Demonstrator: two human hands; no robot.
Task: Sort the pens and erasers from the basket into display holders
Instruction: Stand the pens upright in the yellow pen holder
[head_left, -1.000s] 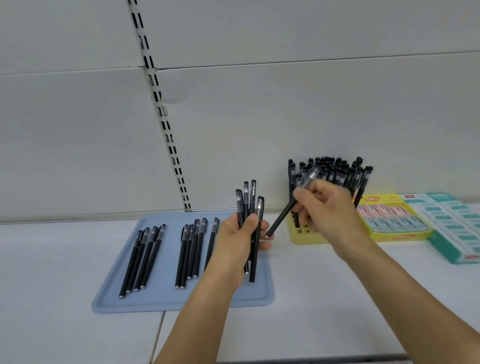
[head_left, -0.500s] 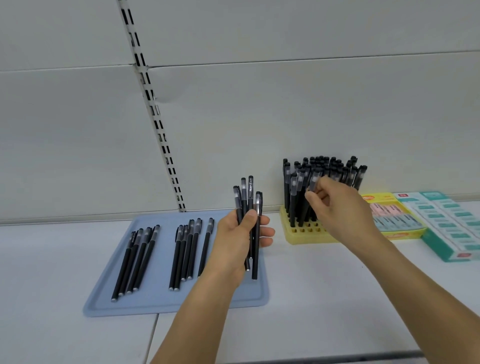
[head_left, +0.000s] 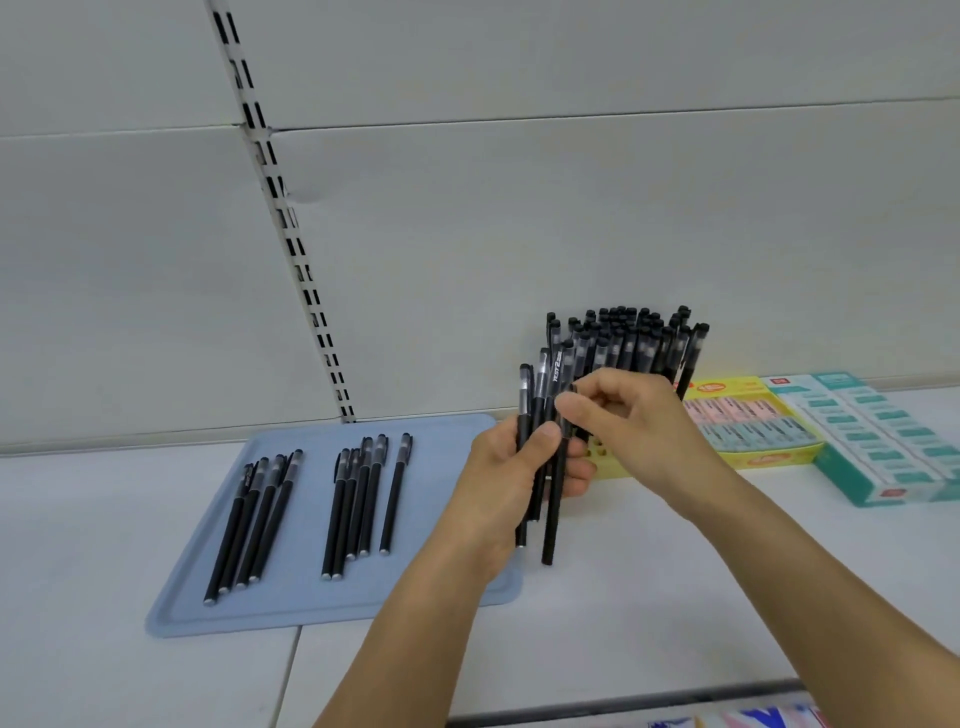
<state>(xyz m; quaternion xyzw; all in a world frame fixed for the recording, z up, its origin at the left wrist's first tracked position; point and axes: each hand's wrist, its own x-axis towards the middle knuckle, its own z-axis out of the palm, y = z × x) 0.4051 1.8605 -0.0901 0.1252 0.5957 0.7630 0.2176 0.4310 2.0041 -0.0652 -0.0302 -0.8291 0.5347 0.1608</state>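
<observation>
Our left hand (head_left: 524, 467) grips a bundle of black pens (head_left: 540, 441) upright at centre; our right hand (head_left: 628, 426) pinches one pen from it near the cap. We judge them light, stiff and slick: pinch mid-barrel. At 9 o'clock, loose pens (head_left: 358, 504) on the blue tray (head_left: 311, 608); at 1 o'clock, the yellow pen holder (head_left: 608, 462), crowded.

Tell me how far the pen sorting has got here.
Mostly done: the yellow holder is crowded with upright pens. In hand: the left hand grips a small bundle; the right hand pinches one of them. Left: two groups of pens on the blue tray.
</observation>
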